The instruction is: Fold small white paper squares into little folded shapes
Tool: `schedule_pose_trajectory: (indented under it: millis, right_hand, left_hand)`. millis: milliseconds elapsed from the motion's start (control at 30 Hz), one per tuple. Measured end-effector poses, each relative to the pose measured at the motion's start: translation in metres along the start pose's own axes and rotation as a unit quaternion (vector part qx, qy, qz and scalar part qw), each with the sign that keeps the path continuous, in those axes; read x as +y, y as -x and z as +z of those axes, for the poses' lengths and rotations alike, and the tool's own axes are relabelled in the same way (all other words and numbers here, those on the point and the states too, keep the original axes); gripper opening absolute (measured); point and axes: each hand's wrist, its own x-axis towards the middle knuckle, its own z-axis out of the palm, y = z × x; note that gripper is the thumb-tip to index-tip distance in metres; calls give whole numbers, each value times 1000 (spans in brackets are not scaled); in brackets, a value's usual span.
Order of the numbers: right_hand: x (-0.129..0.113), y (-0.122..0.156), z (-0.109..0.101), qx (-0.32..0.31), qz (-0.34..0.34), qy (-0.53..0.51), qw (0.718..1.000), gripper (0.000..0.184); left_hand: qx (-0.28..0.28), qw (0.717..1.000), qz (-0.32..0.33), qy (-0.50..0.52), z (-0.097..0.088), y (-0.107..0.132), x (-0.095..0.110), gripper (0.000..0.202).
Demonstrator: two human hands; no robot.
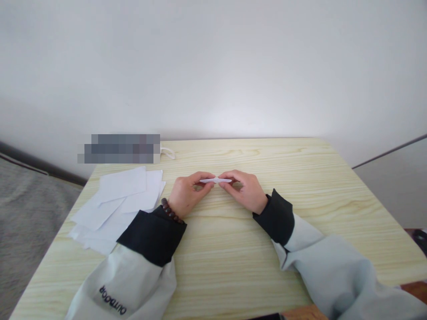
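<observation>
A small folded white paper (216, 180) is held level above the middle of the table. My left hand (190, 192) pinches its left part between thumb and fingers; a dark bead bracelet (171, 212) circles that wrist. My right hand (244, 189) grips the right part the same way, so the fingertips of both hands nearly meet at the centre. The paper appears thin and edge-on, and the fingers cover some of it. Left of my left hand lies a loose pile of white paper sheets (123, 186).
The pale wood-grain table (220, 275) meets a white wall (213, 66) at its far edge. A blurred-out object (122, 149) with a white loop (168, 153) stands at the back left. A dark object (267, 316) shows at the near edge.
</observation>
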Motion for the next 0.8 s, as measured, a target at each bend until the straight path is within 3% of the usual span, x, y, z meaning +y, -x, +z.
schedule_pose_trajectory:
  millis: [200,500,800]
  right_hand:
    - [4,0,0,-13,15,-10,1000,12]
    - [7,0,-2,-37,29,-43,998,26]
    - [12,2,-2,-40,9,-48,998,29]
  left_hand:
    - [-25,1000,-15,6,-2,0,2,24]
    - [-82,988,-72,110,-4,-5,-2,34]
    - [-82,984,-74,140,-4,-5,-3,35]
